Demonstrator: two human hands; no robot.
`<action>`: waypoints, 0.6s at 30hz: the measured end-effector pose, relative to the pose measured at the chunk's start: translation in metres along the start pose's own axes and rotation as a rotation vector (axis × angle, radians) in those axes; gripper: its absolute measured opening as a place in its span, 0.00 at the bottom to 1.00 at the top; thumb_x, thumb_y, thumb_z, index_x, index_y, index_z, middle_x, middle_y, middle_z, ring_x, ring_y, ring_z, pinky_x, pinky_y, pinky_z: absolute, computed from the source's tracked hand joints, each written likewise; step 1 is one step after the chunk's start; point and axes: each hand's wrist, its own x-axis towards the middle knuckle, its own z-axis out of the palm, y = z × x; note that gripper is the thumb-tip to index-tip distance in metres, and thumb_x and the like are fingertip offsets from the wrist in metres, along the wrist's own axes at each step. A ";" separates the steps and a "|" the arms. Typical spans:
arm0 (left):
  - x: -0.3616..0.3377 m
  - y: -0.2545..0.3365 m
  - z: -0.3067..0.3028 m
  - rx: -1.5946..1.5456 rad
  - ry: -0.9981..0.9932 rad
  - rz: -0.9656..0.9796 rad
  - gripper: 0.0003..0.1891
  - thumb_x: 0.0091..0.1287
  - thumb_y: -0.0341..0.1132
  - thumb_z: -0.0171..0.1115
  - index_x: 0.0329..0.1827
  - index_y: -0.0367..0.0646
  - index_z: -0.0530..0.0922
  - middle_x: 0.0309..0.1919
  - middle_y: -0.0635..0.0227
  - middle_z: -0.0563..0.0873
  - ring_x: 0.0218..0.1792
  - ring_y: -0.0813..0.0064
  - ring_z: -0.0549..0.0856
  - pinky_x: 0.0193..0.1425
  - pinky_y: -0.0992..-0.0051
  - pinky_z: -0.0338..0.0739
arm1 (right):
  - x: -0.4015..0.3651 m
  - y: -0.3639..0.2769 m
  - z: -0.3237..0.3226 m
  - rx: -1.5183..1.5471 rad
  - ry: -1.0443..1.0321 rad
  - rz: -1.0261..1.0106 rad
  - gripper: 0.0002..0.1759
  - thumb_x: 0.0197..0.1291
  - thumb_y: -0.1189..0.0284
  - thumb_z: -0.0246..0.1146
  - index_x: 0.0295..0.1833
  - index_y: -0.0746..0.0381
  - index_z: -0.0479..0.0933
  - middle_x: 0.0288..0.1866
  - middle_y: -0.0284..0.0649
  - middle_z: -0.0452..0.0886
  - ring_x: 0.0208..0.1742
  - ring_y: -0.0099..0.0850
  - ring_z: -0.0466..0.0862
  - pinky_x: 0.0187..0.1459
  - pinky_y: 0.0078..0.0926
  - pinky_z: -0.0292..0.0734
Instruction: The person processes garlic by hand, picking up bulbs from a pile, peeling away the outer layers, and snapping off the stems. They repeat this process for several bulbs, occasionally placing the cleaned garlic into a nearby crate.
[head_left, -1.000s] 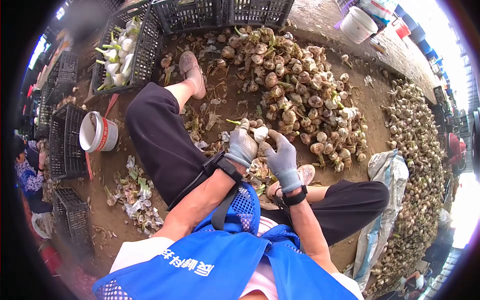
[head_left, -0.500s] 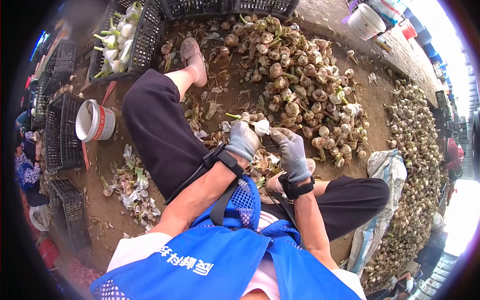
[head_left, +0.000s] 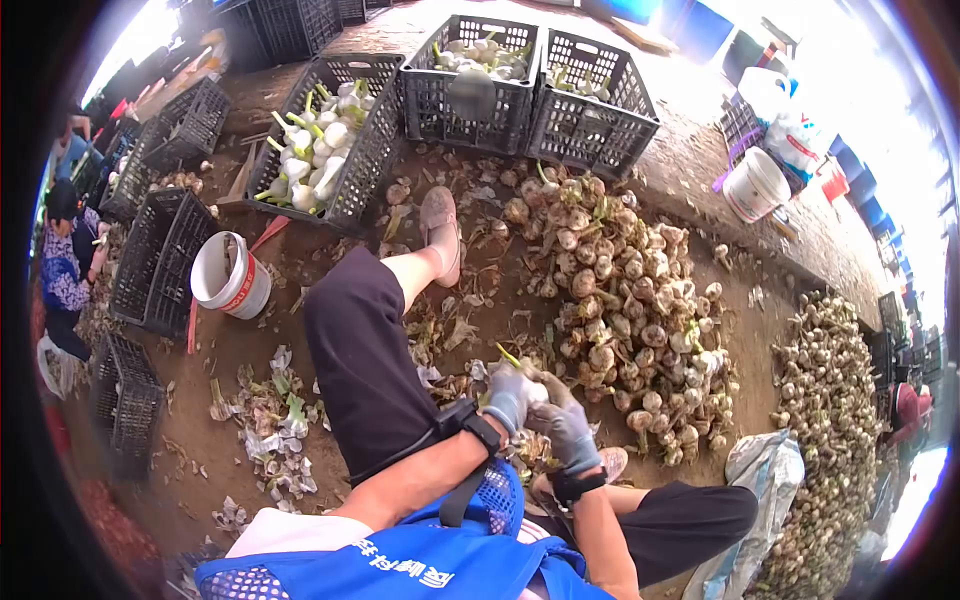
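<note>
My left hand [head_left: 510, 394], in a grey work glove, is closed around a garlic bulb [head_left: 536, 391] whose green stem [head_left: 508, 354] sticks out above the fingers. Against the bulb's other side is my right hand [head_left: 566, 428], also gloved, its fingers bent and pressed onto it. Both hands partly cover the white bulb. Just beyond the right hand lies a big heap of unpeeled garlic [head_left: 640, 330], brownish with roots and stalks. Loose garlic skins [head_left: 455, 335] litter the ground around my foot.
A black crate [head_left: 345, 185] holds white trimmed garlic; two more crates [head_left: 470, 108] [head_left: 600, 130] stand behind. At left are a white bucket [head_left: 232, 285] and a dark crate [head_left: 160, 270]. A long garlic pile [head_left: 825, 420] and a woven sack [head_left: 760, 470] lie right. Another person [head_left: 68, 255] is far left.
The view has tilted up, showing more of the crates at the back. My right hand has closed in from beside the bulb to over it, and the hands now overlap more.
</note>
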 end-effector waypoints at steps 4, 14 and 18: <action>-0.028 0.025 0.011 0.082 -0.019 0.051 0.02 0.61 0.24 0.56 0.35 0.39 0.76 0.27 0.70 0.79 0.27 0.78 0.76 0.34 0.78 0.74 | 0.066 0.071 -0.036 0.103 -0.086 0.021 0.10 0.54 0.76 0.55 0.43 0.63 0.72 0.37 0.39 0.78 0.37 0.32 0.79 0.45 0.34 0.76; -0.017 0.014 -0.010 -0.223 -0.047 -0.126 0.07 0.65 0.29 0.49 0.37 0.43 0.77 0.24 0.67 0.80 0.20 0.76 0.78 0.21 0.76 0.75 | 0.163 -0.168 0.076 0.635 -0.456 -0.379 0.19 0.59 0.71 0.56 0.56 0.64 0.69 0.52 0.37 0.76 0.51 0.33 0.76 0.49 0.32 0.73; -0.026 0.041 0.004 -0.162 -0.036 -0.072 0.07 0.66 0.33 0.51 0.37 0.44 0.78 0.23 0.69 0.80 0.19 0.76 0.78 0.20 0.77 0.74 | 0.118 -0.211 0.111 0.004 -0.150 -0.751 0.15 0.56 0.70 0.58 0.47 0.67 0.77 0.39 0.38 0.82 0.37 0.30 0.81 0.41 0.25 0.75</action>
